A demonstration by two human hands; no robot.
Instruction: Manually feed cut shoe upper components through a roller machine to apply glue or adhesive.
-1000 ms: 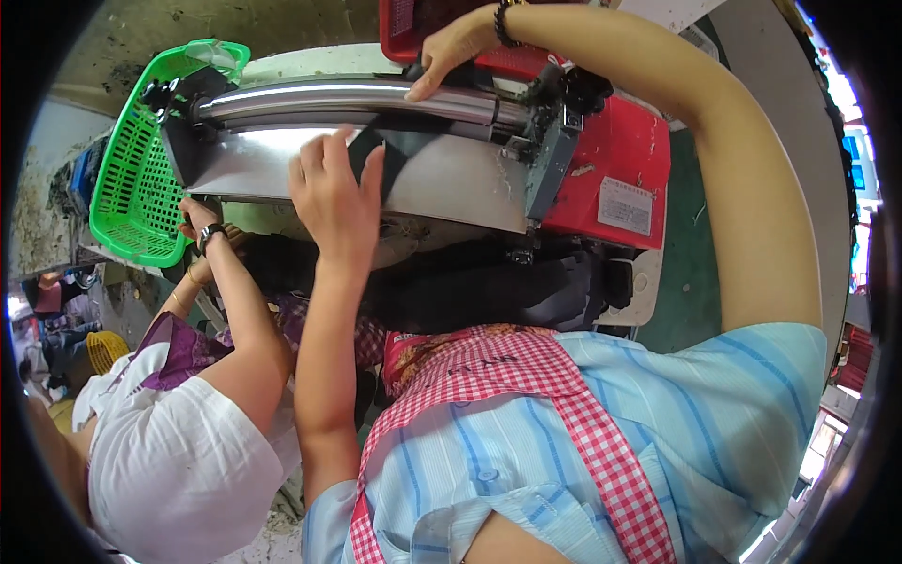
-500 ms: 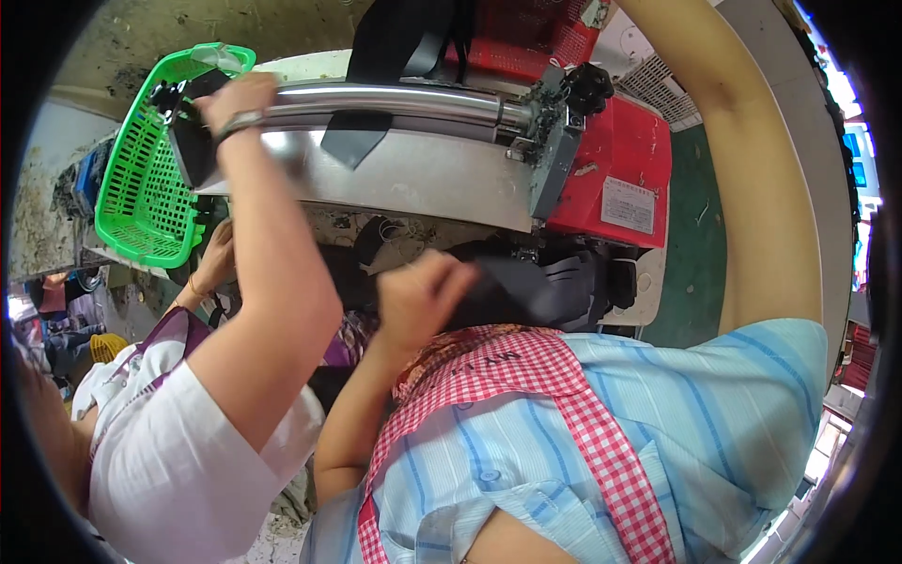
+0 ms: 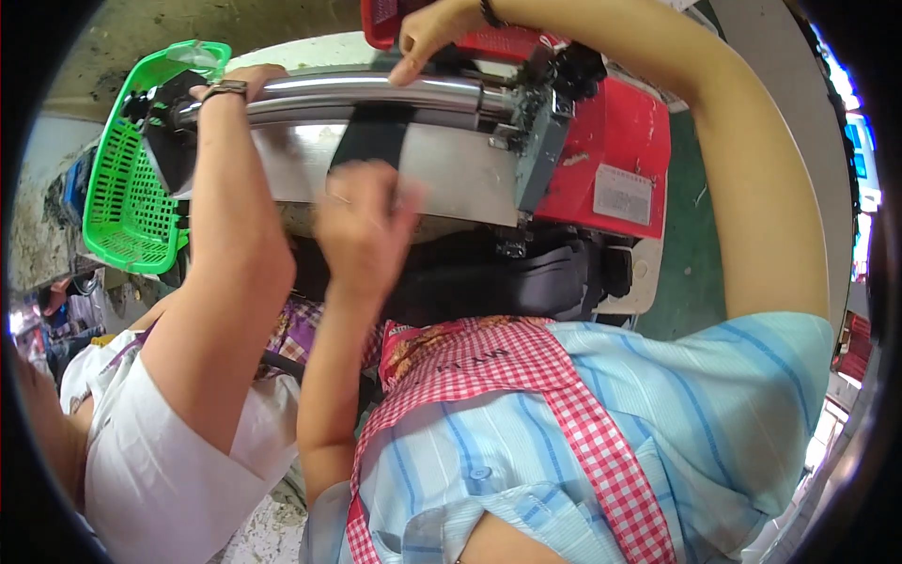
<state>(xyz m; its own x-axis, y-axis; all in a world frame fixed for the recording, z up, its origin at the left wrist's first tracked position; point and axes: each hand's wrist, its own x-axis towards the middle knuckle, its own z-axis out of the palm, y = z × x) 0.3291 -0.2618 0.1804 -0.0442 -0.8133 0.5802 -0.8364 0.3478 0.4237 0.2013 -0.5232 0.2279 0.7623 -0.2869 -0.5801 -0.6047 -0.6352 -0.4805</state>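
the black strip lies across the metal plate, up to the steel roller. blurred left hand at its near end, right hand at the roller: grips i cannot tell. best kept flat, hands clear of the roller.

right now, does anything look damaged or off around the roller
Mostly wear and dirt: the red machine cover, to the right of the steel roller, has pale scuffs that may be chipped paint, and the gray end bracket between them looks grimy around its top. Nothing there looks spilled.
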